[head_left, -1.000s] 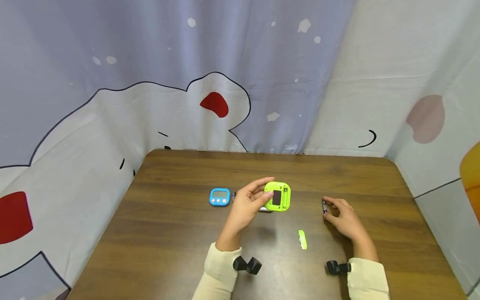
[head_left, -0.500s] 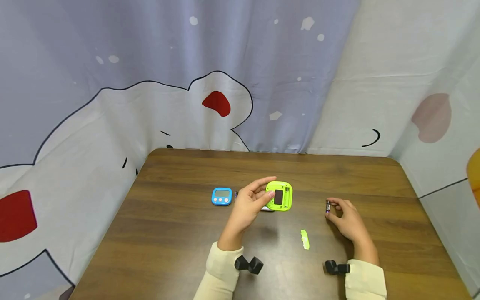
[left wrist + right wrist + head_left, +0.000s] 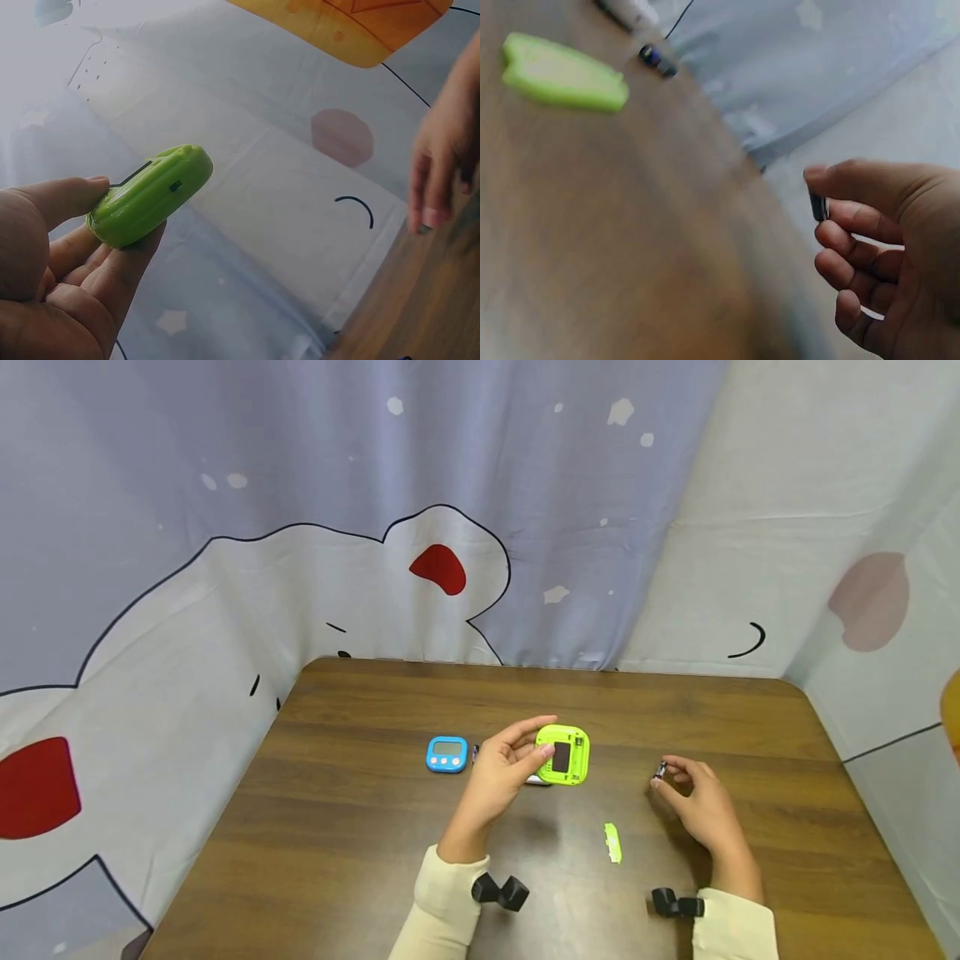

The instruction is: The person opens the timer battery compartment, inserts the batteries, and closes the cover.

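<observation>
My left hand (image 3: 497, 774) grips a lime-green digital timer (image 3: 577, 760) above the table, thumb on its back. That back faces the head camera, with the battery slot uncovered. In the left wrist view the timer (image 3: 154, 199) shows edge-on between thumb and fingers. To the right, my right hand (image 3: 701, 802) pinches a small dark battery (image 3: 660, 770) between thumb and fingertips. The right wrist view shows this battery (image 3: 819, 206) partly covered by the fingers. A lime-green battery cover (image 3: 612, 843) lies on the table between the hands.
A blue timer (image 3: 447, 754) lies left of my left hand, with another battery (image 3: 475, 753) beside it. A white object (image 3: 537, 780) is mostly hidden behind the green timer. The wooden table (image 3: 337, 843) meets a patterned curtain (image 3: 570, 527) at its far edge.
The battery in my right hand has turned from lying nearly lengthwise in view to a slant, as the fingers shifted round it. My left hand keeps holding the green timer much as before.
</observation>
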The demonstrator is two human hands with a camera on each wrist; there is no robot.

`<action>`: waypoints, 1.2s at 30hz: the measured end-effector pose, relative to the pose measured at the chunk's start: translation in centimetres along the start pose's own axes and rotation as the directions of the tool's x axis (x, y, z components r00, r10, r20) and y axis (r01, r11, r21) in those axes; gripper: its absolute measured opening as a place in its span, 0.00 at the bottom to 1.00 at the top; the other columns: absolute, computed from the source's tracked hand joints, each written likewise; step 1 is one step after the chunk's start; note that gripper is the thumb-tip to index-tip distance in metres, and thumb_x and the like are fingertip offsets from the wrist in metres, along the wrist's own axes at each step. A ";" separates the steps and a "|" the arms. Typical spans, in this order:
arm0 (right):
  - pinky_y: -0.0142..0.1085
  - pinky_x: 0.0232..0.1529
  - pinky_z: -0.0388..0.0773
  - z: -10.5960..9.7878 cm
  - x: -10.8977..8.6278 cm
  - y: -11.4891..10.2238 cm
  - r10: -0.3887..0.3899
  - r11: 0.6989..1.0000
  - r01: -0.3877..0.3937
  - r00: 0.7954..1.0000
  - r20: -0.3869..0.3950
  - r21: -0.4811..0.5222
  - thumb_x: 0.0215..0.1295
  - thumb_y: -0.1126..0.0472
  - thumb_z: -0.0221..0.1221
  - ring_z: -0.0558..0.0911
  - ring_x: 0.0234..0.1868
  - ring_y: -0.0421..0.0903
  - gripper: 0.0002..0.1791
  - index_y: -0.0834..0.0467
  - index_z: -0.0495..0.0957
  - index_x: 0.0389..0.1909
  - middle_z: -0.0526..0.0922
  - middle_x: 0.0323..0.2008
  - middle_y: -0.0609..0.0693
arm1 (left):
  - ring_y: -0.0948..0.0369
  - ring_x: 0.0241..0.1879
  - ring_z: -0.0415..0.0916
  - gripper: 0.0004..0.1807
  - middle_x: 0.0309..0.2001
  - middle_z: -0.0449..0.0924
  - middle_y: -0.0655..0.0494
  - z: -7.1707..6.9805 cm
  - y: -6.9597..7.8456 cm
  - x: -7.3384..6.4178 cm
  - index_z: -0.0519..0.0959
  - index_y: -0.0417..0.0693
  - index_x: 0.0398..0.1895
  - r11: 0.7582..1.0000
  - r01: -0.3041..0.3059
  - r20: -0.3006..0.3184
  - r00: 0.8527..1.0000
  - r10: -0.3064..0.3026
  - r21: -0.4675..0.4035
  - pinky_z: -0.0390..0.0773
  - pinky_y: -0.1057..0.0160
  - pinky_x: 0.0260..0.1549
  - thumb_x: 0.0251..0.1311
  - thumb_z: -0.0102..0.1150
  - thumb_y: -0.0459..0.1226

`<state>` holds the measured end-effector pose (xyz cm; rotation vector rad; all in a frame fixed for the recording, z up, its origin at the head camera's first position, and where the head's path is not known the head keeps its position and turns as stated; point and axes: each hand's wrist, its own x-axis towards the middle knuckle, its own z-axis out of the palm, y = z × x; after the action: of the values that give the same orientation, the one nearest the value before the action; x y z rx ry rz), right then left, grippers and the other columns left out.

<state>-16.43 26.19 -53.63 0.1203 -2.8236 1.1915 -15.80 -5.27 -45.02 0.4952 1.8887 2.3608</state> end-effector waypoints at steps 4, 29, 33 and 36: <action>0.37 0.42 0.75 -1.1 -0.2 -2.5 -0.081 0.995 0.086 0.993 -0.089 0.056 0.65 0.56 0.64 0.74 0.47 0.49 0.25 0.62 0.74 0.59 0.75 0.47 0.56 | 0.57 0.43 0.82 0.21 0.49 0.79 0.36 0.1 -0.1 0.1 0.74 0.41 0.62 1.000 0.004 0.005 1.000 -0.004 0.000 0.82 0.64 0.37 0.65 0.58 0.29; 0.29 0.40 0.69 -2.1 -4.0 -16.3 -0.596 0.714 0.672 0.729 -0.336 0.193 0.55 0.59 0.72 0.75 0.43 0.47 0.25 0.67 0.79 0.51 0.79 0.46 0.58 | 0.53 0.46 0.82 0.20 0.50 0.80 0.42 1.1 0.9 -0.9 0.75 0.43 0.61 1.000 -0.014 0.046 0.999 0.014 0.007 0.83 0.59 0.39 0.66 0.58 0.30; 0.27 0.40 0.69 -1.7 -4.2 -17.5 -0.621 0.715 0.683 0.718 -0.314 0.149 0.62 0.49 0.66 0.75 0.42 0.45 0.26 0.66 0.79 0.51 0.79 0.46 0.58 | 0.52 0.46 0.82 0.21 0.51 0.80 0.41 1.2 0.9 -0.8 0.74 0.41 0.62 1.000 -0.026 0.050 0.998 0.026 0.009 0.83 0.59 0.37 0.66 0.57 0.28; 0.27 0.40 0.69 -1.2 -4.1 -17.4 -0.625 0.727 0.679 0.715 -0.313 0.102 0.64 0.44 0.62 0.74 0.42 0.46 0.28 0.64 0.80 0.51 0.78 0.46 0.57 | 0.53 0.45 0.82 0.21 0.50 0.80 0.41 1.2 0.8 -0.7 0.74 0.40 0.62 0.999 -0.034 0.051 0.998 0.034 0.006 0.83 0.60 0.37 0.66 0.57 0.28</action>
<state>-10.60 15.14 -40.79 0.8432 -2.1028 1.1915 -14.69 -4.50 -44.12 0.5875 1.8821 2.3397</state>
